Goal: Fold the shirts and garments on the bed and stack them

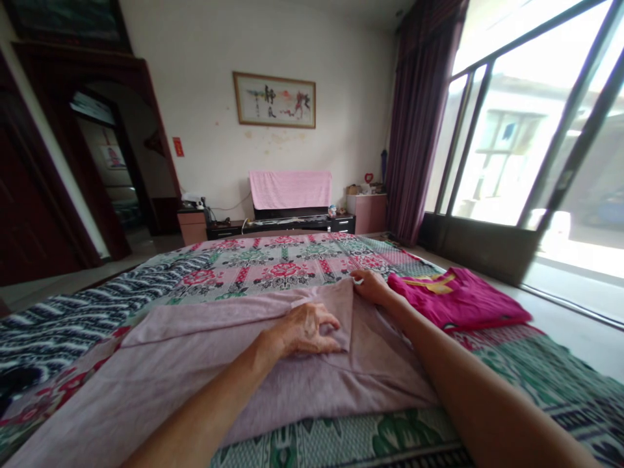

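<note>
A pale pink shirt (312, 387) lies spread and partly folded across the patterned bed cover, with one side turned inward along its far edge. My left hand (308, 329) rests on the turned-in fabric near the middle; its fingers are curved, with a gap between thumb and forefinger. At the far right corner of that fold, my right hand (371, 286) pinches the shirt's edge between thumb and fingers. A folded magenta garment (468, 300) with a yellow part on top lies just right of my right hand.
The patterned bed cover (283, 260) runs beneath everything. Black-and-white striped fabric (112, 305) is bunched at the left. Beyond the far edge stands a low black cabinet (344, 224) below a pink cloth (290, 190). Large windows (507, 149) and a purple curtain (419, 123) are to the right.
</note>
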Motion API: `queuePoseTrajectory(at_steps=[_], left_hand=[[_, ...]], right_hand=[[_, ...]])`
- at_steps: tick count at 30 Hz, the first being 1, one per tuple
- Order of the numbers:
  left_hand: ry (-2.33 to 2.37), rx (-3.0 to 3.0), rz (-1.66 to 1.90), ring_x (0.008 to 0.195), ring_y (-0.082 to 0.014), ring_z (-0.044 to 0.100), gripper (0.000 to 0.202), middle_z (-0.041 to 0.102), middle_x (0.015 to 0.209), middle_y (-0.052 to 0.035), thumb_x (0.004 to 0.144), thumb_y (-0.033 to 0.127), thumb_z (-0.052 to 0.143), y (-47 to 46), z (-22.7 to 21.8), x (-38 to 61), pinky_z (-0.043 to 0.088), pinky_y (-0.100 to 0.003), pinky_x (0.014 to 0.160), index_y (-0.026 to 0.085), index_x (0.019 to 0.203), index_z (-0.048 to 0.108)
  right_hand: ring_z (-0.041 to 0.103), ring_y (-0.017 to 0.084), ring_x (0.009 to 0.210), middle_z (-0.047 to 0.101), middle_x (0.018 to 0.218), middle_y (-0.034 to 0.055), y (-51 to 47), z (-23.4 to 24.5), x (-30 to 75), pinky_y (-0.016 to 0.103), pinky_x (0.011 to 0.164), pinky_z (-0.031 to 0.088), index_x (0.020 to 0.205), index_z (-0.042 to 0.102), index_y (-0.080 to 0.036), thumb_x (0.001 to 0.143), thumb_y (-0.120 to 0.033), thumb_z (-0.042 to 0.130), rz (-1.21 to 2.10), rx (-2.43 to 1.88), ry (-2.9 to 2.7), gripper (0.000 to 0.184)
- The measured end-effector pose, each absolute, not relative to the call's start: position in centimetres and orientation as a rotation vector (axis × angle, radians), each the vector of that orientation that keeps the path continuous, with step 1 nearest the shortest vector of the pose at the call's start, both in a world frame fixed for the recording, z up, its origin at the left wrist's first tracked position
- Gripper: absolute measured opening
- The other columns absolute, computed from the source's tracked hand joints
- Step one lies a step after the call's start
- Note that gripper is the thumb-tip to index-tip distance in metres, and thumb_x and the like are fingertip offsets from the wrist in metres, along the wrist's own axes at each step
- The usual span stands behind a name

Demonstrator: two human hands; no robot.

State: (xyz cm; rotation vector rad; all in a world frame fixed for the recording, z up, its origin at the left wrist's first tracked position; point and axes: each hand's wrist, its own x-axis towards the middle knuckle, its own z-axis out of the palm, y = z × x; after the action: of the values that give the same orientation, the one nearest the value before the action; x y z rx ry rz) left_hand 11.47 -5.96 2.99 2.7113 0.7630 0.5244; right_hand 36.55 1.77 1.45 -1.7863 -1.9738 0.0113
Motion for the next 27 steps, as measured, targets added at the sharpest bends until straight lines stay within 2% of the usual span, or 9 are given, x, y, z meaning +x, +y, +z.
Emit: queuePoseTrajectory(at_steps=[3,5,7,12,15,18,20,23,27], left_hand=[[0.814,2.739,0.571,0.083,-0.0187,0.06,0.023,0.068,0.087,-0.0057,0.076,0.035,0.062,-6.1,2.4,11.9,0.045,-0.03,0.078,0.022,0.09,0.074],[0.834,2.74,0.589,0.079,-0.0171,0.06,0.021,0.068,0.083,-0.0053,0.078,0.031,0.059,-6.1,2.3,12.2,0.045,-0.027,0.075,0.021,0.086,0.075],[0.842,2.733,0.593,0.075,-0.0153,0.059,0.022,0.068,0.08,-0.0047,0.079,0.031,0.057,-6.3,2.3,12.3,0.044,-0.025,0.073,0.021,0.085,0.075],[0.762,2.669,0.645,0.068,-0.0118,0.058,0.023,0.069,0.076,-0.0027,0.08,0.031,0.055,-6.4,2.3,12.3,0.043,-0.021,0.066,0.02,0.086,0.075],[0.788,2.463,0.72,0.063,-0.0111,0.059,0.031,0.069,0.072,-0.0024,0.081,0.034,0.053,-5.6,2.4,12.0,0.042,-0.02,0.059,0.017,0.096,0.073],[0.985,2.245,0.907,0.062,-0.0113,0.06,0.035,0.069,0.074,-0.0032,0.082,0.032,0.048,-4.1,2.9,11.0,0.043,-0.019,0.056,0.014,0.103,0.07],[1.228,2.202,0.968,0.063,-0.0121,0.061,0.033,0.07,0.076,-0.0037,0.08,0.028,0.048,-3.1,3.6,9.8,0.044,-0.02,0.057,0.015,0.101,0.071],[1.566,2.295,0.775,0.068,-0.0147,0.063,0.028,0.071,0.075,-0.0036,0.073,0.024,0.054,-2.4,4.9,7.3,0.044,-0.021,0.061,0.017,0.092,0.073],[1.571,2.382,0.424,0.072,-0.016,0.063,0.025,0.072,0.076,-0.0026,0.068,0.033,0.06,-2.6,5.8,4.8,0.042,-0.021,0.06,0.02,0.084,0.074]], right_hand=[[0.063,0.017,0.084,0.07,0.086,0.0031,2.0,1.1,36.4,0.023,0.072,0.042,0.094,0.069,-0.02,0.079,-0.027,0.052,-0.043,-1.77,-2.014,0.024],[0.063,0.016,0.077,0.069,0.078,0.0031,2.1,1.0,36.3,0.022,0.066,0.04,0.08,0.07,-0.019,0.08,-0.027,0.049,-0.083,-1.777,-2.042,0.022],[0.062,0.016,0.073,0.069,0.074,0.0036,2.1,1.0,36.2,0.023,0.062,0.037,0.075,0.069,-0.019,0.08,-0.027,0.048,-0.111,-1.801,-2.016,0.024],[0.062,0.017,0.08,0.071,0.083,0.0035,2.2,0.5,36.0,0.023,0.066,0.037,0.082,0.072,-0.021,0.079,-0.025,0.049,-0.109,-1.823,-1.909,0.024],[0.062,0.018,0.082,0.072,0.085,0.003,2.2,0.5,36.1,0.023,0.069,0.039,0.084,0.073,-0.022,0.079,-0.024,0.047,-0.078,-1.821,-1.853,0.026],[0.063,0.019,0.083,0.072,0.087,0.0033,2.2,1.1,36.1,0.024,0.071,0.041,0.087,0.073,-0.022,0.079,-0.024,0.048,-0.068,-1.853,-1.734,0.027],[0.063,0.019,0.083,0.072,0.087,0.0025,2.0,2.1,35.8,0.024,0.071,0.042,0.088,0.073,-0.021,0.077,-0.023,0.049,-0.055,-1.838,-1.702,0.026],[0.062,0.015,0.076,0.071,0.081,0.0009,1.1,4.2,34.0,0.022,0.068,0.043,0.085,0.073,-0.019,0.076,-0.02,0.05,0.128,-1.628,-1.953,0.025],[0.059,0.012,0.068,0.069,0.079,-0.0002,-1.4,6.6,29.6,0.019,0.058,0.04,0.087,0.071,-0.018,0.075,-0.03,0.055,0.496,-1.252,-2.496,0.023]])
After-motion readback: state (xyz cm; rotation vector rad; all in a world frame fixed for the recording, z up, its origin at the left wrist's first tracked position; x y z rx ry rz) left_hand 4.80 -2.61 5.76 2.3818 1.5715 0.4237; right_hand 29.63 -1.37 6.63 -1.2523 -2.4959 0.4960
